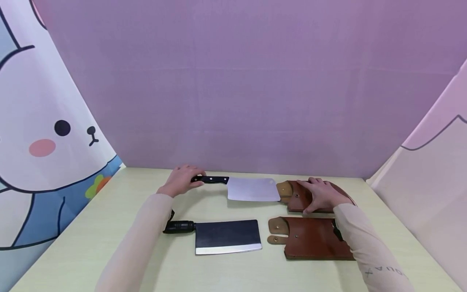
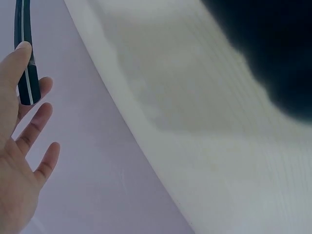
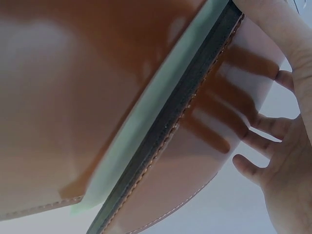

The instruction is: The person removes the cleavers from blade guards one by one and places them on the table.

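Note:
My left hand [image 1: 181, 181] lies at the end of the black handle [image 1: 211, 179] of a bright steel cleaver [image 1: 252, 189] at the back of the table. In the left wrist view the thumb and forefinger of the left hand [image 2: 19, 161] touch the handle [image 2: 25, 58], and the other fingers are straight and spread. My right hand [image 1: 321, 194] rests flat on the far brown leather sheath [image 1: 297, 198], just right of that blade. The right wrist view shows the right hand's fingers [image 3: 265, 126] spread on the sheath [image 3: 73, 97].
A second cleaver with a dark blade [image 1: 227, 236] lies nearer me, beside a second brown sheath [image 1: 310, 242]. The pale wooden table [image 1: 109, 227] is boxed in by a purple backdrop and by cartoon-print cloths to the left and right.

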